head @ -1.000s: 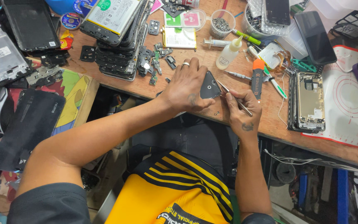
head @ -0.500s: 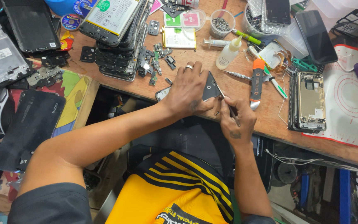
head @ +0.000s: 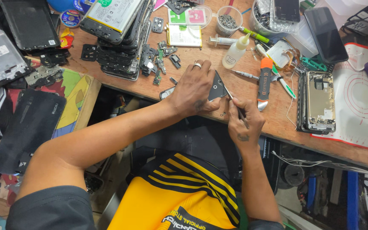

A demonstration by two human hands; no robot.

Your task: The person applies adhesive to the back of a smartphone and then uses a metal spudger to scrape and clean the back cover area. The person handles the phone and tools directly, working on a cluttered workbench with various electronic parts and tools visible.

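Left hand (head: 192,89) has shifted a bit since 0.5 s ago, now pinning the small black phone part (head: 216,85) flat at the counter (head: 277,123) edge. Right hand (head: 244,123), closed on thin tweezers (head: 234,103), has tips at the part's edge, so prying goes on.

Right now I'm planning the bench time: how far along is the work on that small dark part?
Done: an opened phone lies at the right with its back off, and loose parts are spread on the bench. In hand: the left hand pins the dark angular part while the right hand works thin tweezers at its edge. Left: nothing is back together yet.
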